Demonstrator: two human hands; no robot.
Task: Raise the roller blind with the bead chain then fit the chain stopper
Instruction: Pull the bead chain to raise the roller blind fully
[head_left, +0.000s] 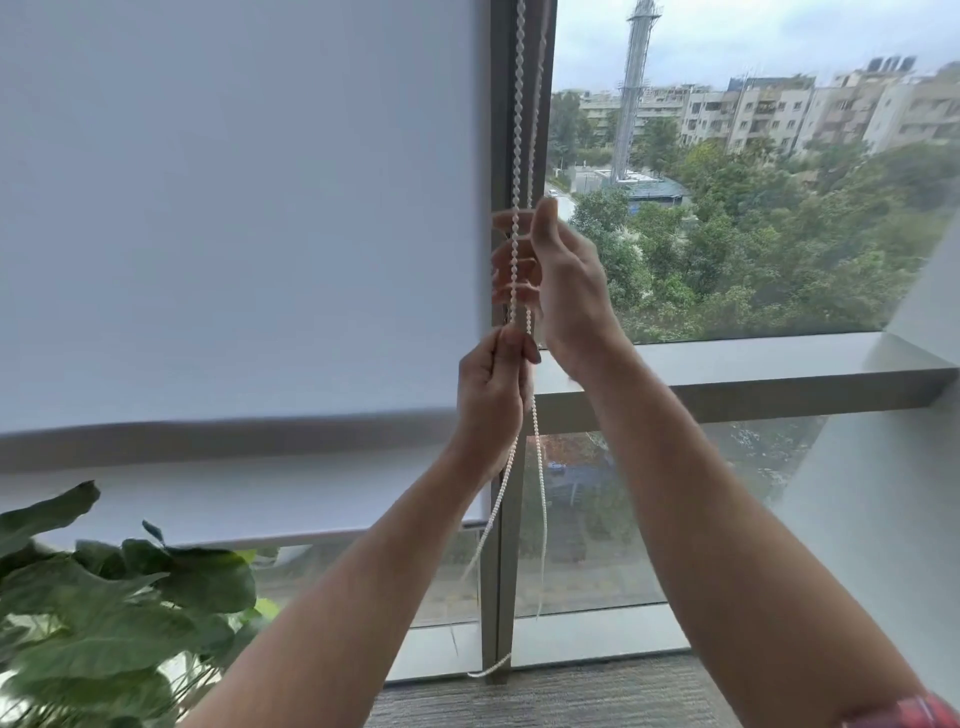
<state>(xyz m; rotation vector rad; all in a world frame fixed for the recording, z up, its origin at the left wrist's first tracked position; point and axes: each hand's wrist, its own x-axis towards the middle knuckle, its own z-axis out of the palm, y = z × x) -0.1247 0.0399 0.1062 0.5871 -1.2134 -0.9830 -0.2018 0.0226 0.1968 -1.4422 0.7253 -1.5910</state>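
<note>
A white roller blind (234, 208) covers the left window pane, with its bottom edge blurred low down near the plant. A white bead chain (518, 130) hangs in two strands in front of the grey window post. My left hand (493, 400) is closed around the chain lower down, thumb on top. Just above it, my right hand (556, 280) is higher on the chain, fingers curled around the strands but partly spread. Below my hands the chain loop (540, 493) dangles to the floor. No chain stopper is visible.
A grey window post (498, 597) stands behind the chain. A leafy green plant (104, 613) fills the lower left corner. A grey sill ledge (779, 364) crosses the right pane. Grey carpet (545, 696) lies below. Buildings and trees show outside.
</note>
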